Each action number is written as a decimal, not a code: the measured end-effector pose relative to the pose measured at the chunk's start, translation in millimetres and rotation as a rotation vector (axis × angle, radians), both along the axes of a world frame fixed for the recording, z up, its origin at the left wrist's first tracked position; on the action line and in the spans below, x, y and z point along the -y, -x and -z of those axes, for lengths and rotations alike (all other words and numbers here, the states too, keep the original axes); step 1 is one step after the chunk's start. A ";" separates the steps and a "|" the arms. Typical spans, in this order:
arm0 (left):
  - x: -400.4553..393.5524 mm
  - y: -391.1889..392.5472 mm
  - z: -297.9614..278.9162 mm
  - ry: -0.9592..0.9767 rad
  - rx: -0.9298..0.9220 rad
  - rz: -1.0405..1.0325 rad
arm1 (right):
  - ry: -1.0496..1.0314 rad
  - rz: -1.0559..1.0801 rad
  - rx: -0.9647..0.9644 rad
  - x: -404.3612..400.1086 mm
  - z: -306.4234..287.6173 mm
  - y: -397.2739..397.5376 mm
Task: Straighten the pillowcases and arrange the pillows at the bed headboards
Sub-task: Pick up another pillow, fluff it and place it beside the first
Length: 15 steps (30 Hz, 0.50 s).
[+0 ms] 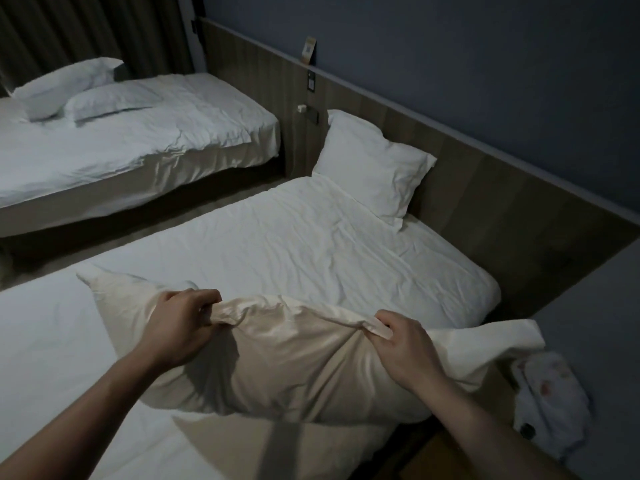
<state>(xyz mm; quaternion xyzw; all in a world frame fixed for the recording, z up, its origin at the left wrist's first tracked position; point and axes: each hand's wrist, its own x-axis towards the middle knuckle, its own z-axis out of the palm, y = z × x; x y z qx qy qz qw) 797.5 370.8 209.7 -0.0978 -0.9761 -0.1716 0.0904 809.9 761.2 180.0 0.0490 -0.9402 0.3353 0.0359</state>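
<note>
Both hands are on the cream pillow (277,362) at the near edge of the near bed (311,244). The left hand (180,327) has its fingers curled tight, pinching a bunched fold of the pillowcase along the top edge. The right hand (405,344) does the same farther along that edge, thumb and fingers clamped on a flap of fabric. Between the two grips the case edge runs in a crumpled ridge, and the pillow's body hangs below it toward the camera, its lower end on the sheet. One loose corner pokes out to the left, another spreads right past the mattress edge.

At the head of this bed, a white pillow (370,168) leans propped against the wooden headboard panel (485,188), upright and a little tilted.

Across the gap, the far bed (138,147) carries two more white pillows (90,91), one overlapping the other, lying well down from the wall. A pale patterned bundle (550,407) sits on the floor to the right, its nature unclear in the dim light.
</note>
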 end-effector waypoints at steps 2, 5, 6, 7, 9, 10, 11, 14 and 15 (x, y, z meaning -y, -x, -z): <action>-22.4 17.5 0.5 -0.015 0.005 0.014 | -0.007 0.018 0.010 -22.3 -0.9 14.6; -51.8 47.1 3.4 -0.070 0.010 0.054 | -0.018 0.045 0.024 -51.8 -1.2 36.8; -60.6 58.3 4.8 -0.085 0.011 0.066 | -0.024 0.060 0.031 -60.8 0.0 43.4; -69.1 69.4 7.0 -0.097 0.015 0.076 | -0.025 0.078 0.038 -69.2 1.3 48.9; -86.1 94.1 12.4 -0.104 0.019 0.103 | -0.020 0.122 0.051 -84.9 4.8 60.0; -94.0 105.8 15.1 -0.101 0.021 0.115 | -0.021 0.140 0.057 -91.6 6.5 64.5; -101.2 116.4 17.4 -0.098 0.025 0.125 | -0.025 0.155 0.062 -98.2 8.1 68.4; -120.0 144.8 20.8 -0.104 0.062 0.146 | -0.039 0.185 0.076 -115.7 9.4 80.3; -125.9 153.4 20.8 -0.112 0.073 0.155 | -0.044 0.195 0.075 -121.0 9.8 84.6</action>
